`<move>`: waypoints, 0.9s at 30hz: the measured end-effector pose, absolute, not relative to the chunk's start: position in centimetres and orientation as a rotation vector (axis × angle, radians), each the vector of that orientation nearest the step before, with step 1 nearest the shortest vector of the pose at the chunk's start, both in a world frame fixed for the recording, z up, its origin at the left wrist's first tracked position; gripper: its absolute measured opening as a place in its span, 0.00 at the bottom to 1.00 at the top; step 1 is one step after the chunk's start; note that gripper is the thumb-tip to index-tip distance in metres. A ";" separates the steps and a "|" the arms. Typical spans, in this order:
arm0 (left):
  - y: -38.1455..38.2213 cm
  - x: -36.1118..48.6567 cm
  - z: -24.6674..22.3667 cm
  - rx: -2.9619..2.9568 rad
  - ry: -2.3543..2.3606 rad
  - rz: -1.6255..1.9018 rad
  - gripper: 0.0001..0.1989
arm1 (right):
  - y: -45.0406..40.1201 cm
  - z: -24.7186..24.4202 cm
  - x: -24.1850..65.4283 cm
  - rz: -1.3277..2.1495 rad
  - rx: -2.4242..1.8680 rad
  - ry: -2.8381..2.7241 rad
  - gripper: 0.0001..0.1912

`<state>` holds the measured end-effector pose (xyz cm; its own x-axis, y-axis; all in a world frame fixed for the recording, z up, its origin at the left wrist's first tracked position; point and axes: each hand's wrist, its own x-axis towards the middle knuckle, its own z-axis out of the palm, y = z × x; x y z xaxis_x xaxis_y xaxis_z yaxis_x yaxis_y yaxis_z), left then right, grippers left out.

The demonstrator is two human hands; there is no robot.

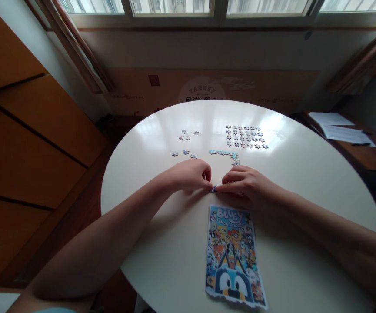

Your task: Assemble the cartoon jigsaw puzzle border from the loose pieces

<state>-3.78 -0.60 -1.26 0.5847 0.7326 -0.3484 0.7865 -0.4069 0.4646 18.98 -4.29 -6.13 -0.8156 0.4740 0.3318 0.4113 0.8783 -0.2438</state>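
Left hand (191, 174) and right hand (251, 180) meet at one jigsaw piece (214, 189), mid-surface, between fingertips. Left curled narrow; can't tell whether either actually pinches it. Joined strip (223, 152) just beyond. Piece grid (246, 128) toward far edge, right. Bluey poster (231, 256) toward near edge.

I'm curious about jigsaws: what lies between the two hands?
In the head view, a small puzzle piece lies between the fingers of the left hand and right hand; beyond it, bare white table.
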 end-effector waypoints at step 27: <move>-0.6 -4.4 -1.5 2.162 1.144 -0.126 0.12 | -4.4 -6.4 18.9 0.231 -0.663 -2.630 0.12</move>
<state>-4.42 -0.61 -1.52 0.6090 0.6971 -0.3785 0.7627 -0.3835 0.5207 18.89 -4.36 -6.39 -0.7999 0.4848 0.3539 0.4158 0.8728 -0.2558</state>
